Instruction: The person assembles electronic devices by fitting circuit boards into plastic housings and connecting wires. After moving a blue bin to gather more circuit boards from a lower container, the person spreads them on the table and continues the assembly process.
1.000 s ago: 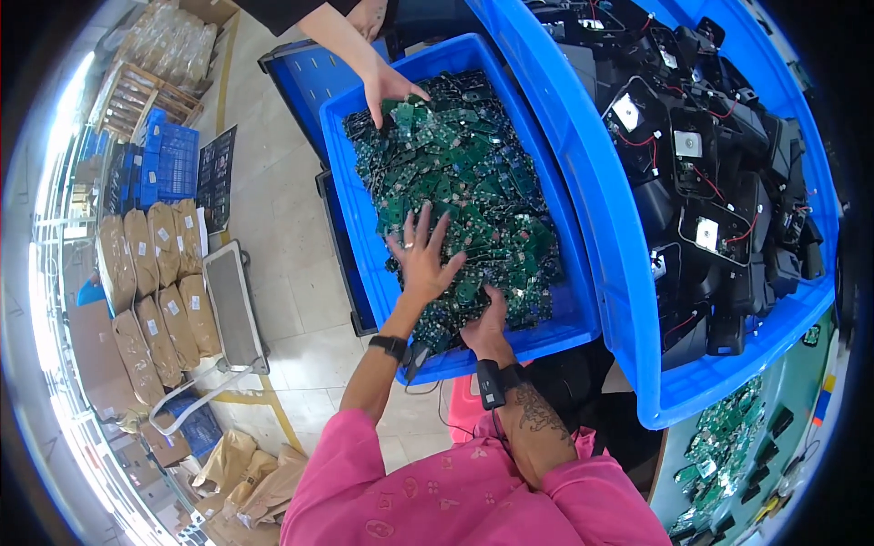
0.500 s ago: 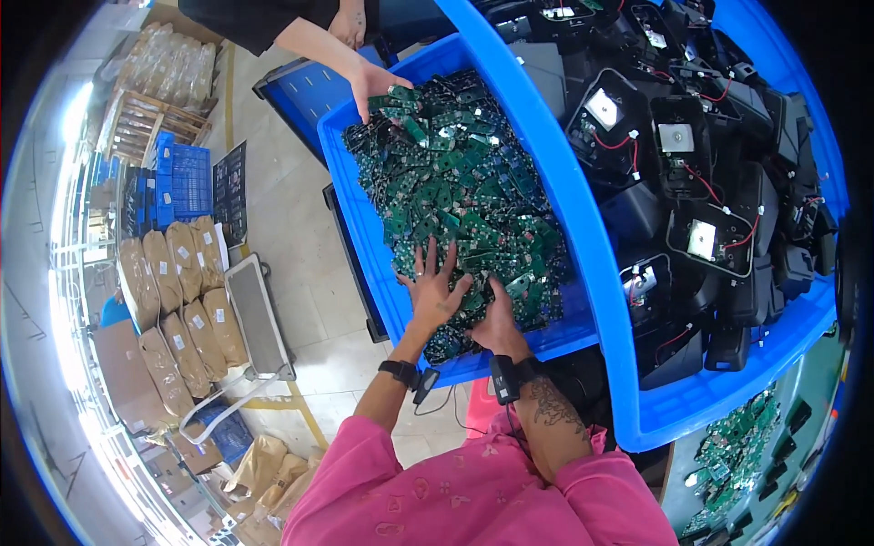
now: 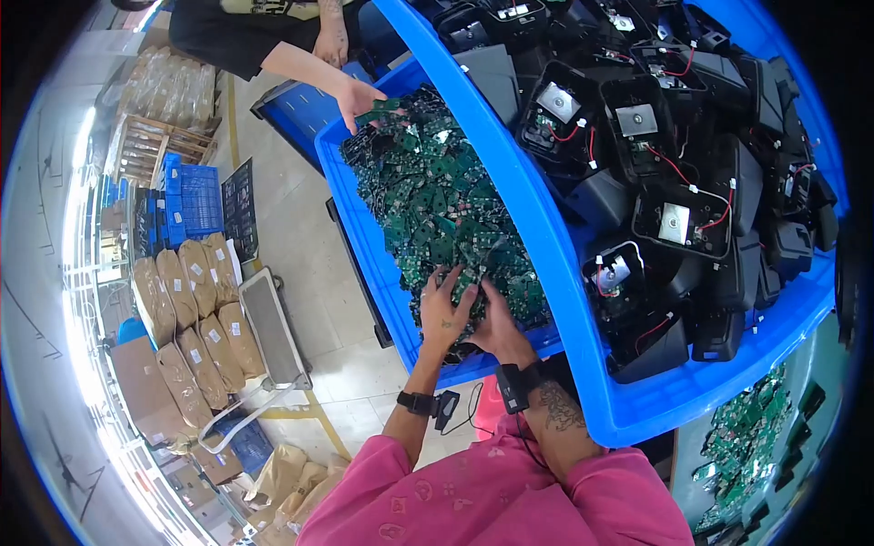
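A heap of small green circuit boards [image 3: 437, 200] fills a blue plastic bin [image 3: 398, 318] in front of me. Both hands are at the near end of the heap, close together. My left hand [image 3: 445, 314] has its fingers curled over some boards, thumb toward the right. Facing it, my right hand [image 3: 494, 326] presses in from the other side, its thumb up and its other fingers mostly hidden among the boards. Some boards are caught between the two hands. At the bin's far left corner, another person's hand [image 3: 362, 100] holds a few green boards.
A larger blue crate [image 3: 564, 273] of black plastic housings [image 3: 678, 218] with red wires overlaps the bin's right side. More circuit boards [image 3: 746, 446] lie on a surface at lower right. On the left stand a trolley [image 3: 273, 328], brown paper packages [image 3: 196, 318] and blue crates [image 3: 191, 200].
My left hand has drawn its spread fingers in and moved toward my right hand, with boards between them. The other person's hand has shifted slightly. The whole view has swung a little.
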Demonstrator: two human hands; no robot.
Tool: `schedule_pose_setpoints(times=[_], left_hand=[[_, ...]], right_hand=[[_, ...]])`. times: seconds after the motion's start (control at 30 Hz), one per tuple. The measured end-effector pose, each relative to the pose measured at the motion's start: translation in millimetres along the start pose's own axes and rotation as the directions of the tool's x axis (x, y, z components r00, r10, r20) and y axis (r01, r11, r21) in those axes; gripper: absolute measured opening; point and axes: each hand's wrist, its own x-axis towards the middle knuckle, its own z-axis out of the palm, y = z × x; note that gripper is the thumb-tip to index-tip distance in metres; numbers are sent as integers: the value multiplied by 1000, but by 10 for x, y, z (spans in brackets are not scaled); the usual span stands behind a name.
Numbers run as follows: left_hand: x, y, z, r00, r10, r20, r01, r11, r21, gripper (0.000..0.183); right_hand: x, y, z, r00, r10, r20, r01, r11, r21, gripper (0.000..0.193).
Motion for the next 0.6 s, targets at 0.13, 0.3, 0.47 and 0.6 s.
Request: schedule_pose_setpoints(times=[0.13, 0.3, 0.47, 0.6], left_hand=[[16, 237, -265, 992, 51, -116, -47, 998, 41, 49], [-49, 686, -896, 932, 188, -310, -154, 979, 131, 48], [-120, 1161, -1740, 859, 338, -384, -245, 931, 272, 49], [-130, 1705, -2199, 808, 453, -378, -321, 875, 362, 49]], right_hand=[[-162, -3, 380, 999, -27, -27, 24, 994, -104, 49], [-580, 87, 1223, 993, -79, 84, 90, 986, -139, 42], [-904, 246, 1970, 946, -43, 320, 75, 993, -91, 38], [-1265, 204, 2421, 885, -94, 455, 146, 986, -80, 44]])
